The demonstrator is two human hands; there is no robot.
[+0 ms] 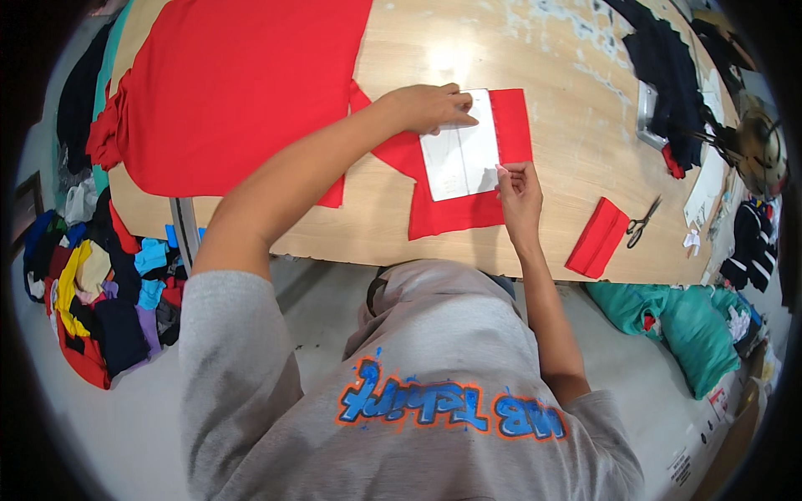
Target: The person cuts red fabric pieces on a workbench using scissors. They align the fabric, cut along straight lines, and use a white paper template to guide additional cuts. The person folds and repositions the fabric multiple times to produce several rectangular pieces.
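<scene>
1. At the far left, on the floor beside the table, lies a heap of cloth scraps (92, 292) in blue, yellow, red, purple and dark colours.
2. On the left part of the wooden table (568, 108) a large red cloth (234, 83) is spread out, bunched at its left edge and hanging a little over the near edge.
3. The left hand (426, 107) lies flat, palm down and fingers stretched out, pressing on the upper left corner of a white card (461, 154). It grips nothing; it only holds the card down.
4. The white card, a tall rectangle with faint lines, rests on a smaller red cloth piece (468, 209) near the middle of the table, close to the near edge. Red shows along the card's right side and below it.
5. The right hand (520, 196) sits at the card's lower right edge, with thumb and forefinger pinched together on something small and pale; what it is cannot be made out. The other fingers are curled in.
6. Further right, near the table edge, lies a folded red piece (596, 238), and just beside it a pair of scissors (642, 224).
7. At the far right of the table there is a pile of dark cloth (668, 75); below it, on the floor, a green bundle (685, 321).
</scene>
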